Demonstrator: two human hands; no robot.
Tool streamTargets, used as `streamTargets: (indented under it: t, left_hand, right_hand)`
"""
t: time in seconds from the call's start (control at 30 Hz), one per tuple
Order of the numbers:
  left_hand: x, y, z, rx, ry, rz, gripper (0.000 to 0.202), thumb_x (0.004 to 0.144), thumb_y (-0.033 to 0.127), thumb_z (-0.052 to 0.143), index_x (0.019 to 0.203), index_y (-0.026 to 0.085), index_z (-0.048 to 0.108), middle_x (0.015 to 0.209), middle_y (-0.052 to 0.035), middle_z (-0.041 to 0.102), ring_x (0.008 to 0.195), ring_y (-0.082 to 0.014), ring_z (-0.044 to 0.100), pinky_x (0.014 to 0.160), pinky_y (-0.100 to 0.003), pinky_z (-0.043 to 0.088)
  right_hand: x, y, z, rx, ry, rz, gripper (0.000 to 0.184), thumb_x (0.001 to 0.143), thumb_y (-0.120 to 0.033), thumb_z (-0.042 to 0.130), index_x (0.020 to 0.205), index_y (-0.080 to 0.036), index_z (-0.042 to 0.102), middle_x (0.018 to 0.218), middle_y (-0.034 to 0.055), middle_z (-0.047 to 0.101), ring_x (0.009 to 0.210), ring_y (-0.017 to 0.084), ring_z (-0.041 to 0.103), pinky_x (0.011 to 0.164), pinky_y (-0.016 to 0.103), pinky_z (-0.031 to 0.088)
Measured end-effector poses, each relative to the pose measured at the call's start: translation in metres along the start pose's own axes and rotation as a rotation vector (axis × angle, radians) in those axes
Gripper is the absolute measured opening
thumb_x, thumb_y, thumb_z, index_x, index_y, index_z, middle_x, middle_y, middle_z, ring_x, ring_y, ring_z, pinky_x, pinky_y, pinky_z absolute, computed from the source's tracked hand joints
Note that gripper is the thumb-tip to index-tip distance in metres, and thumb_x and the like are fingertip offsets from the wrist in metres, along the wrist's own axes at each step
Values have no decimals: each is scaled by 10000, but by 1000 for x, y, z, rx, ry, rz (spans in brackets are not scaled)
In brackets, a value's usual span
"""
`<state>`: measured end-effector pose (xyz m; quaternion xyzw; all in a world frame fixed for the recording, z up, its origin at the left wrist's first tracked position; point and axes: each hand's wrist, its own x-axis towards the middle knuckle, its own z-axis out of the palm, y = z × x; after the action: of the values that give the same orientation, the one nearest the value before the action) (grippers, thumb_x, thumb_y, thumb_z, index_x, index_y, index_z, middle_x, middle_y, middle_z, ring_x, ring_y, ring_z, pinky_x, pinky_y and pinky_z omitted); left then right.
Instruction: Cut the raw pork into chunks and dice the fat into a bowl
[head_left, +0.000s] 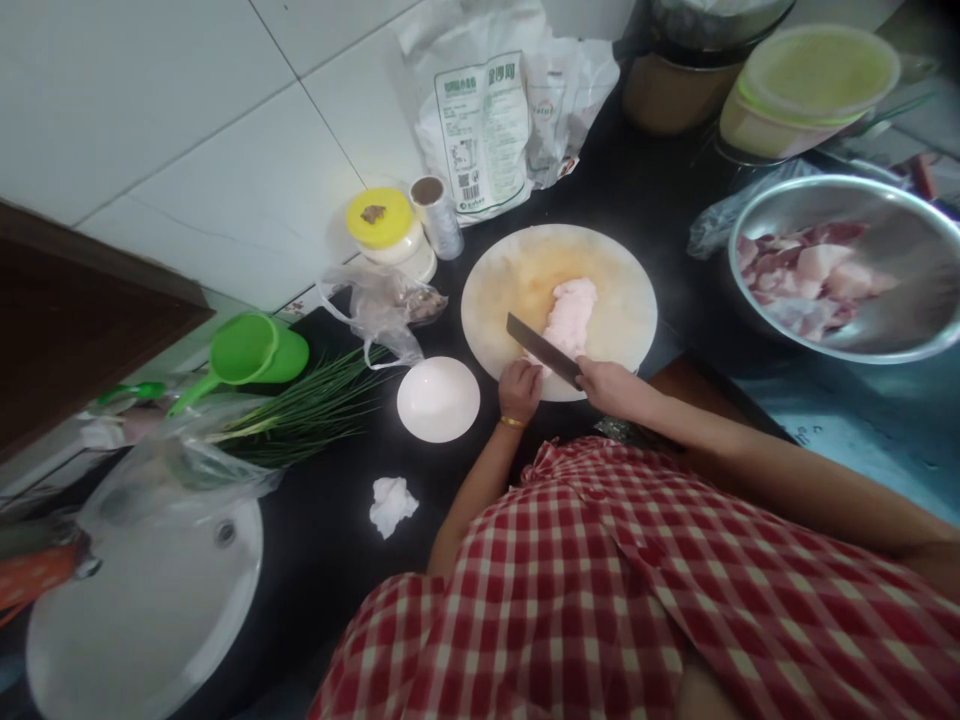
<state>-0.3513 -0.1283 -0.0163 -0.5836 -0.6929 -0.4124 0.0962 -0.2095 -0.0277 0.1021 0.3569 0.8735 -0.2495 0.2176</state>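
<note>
A pale pink slab of meat (574, 305) lies on a round, stained cutting board (626, 290). My right hand (611, 387) is closed round the handle of a kitchen knife (541, 348) with a broad dark blade. The blade crosses the near part of the meat, pointing to the left. At the board's near edge, my left hand (520, 388) has its fingers curled onto the near end of the meat, just beside the blade. Its fingertips are partly hidden. A white bowl (438, 400) stands left of the board.
On the right is a metal basin (911, 300) of raw meat chunks. Behind the board stand a white bag (480, 130), a yellow-lidded jar (394, 235) and a plastic-wrap roll (439, 220). Green onions (307, 415), crumpled tissue (392, 505) and a sink (150, 620) are leftward.
</note>
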Motion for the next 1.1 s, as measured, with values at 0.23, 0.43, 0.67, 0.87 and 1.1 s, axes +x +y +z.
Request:
streamTargets:
  t: [0.23,0.43,0.67,0.87,1.1]
  left_hand:
    - [-4,-1,3,31,-68,-57,204,891,236,442,844,139,615,875,-88,592,900,-179,525,830,-333,427]
    - [-6,-6,8,34,12,-6,171,864,220,473,804,139,612,865,-82,603,897,-187,523,829,-336,442]
    - [-4,-4,6,43,45,9,166,856,212,489,819,126,625,870,-87,606,894,-183,522,828,-322,442]
    - [-3,-2,4,29,1,-28,172,862,214,490,825,131,636,850,-82,593,880,-175,524,830,-317,442]
    - [-8,-8,6,-51,101,-40,170,858,164,474,926,102,617,948,-117,600,954,-178,536,861,-323,463]
  right_hand:
    - [-2,-1,10,-69,-75,17,472,851,-371,150,1169,-116,387,958,84,512,798,3,467,769,108,300]
    - [40,-27,11,-80,-36,-46,473,842,-307,164,1250,-136,331,1086,109,473,951,50,496,834,125,366]
    - [44,-18,23,-47,1,-76,481,841,-282,177,1256,-94,332,1074,119,476,910,14,488,794,83,326]
    - [8,26,22,-30,-50,23,455,851,-406,203,1147,-134,414,970,54,520,743,-31,432,691,86,232]
    - [-5,11,10,0,-10,3,474,852,-404,194,1133,-88,407,936,75,524,701,-51,393,677,91,183]
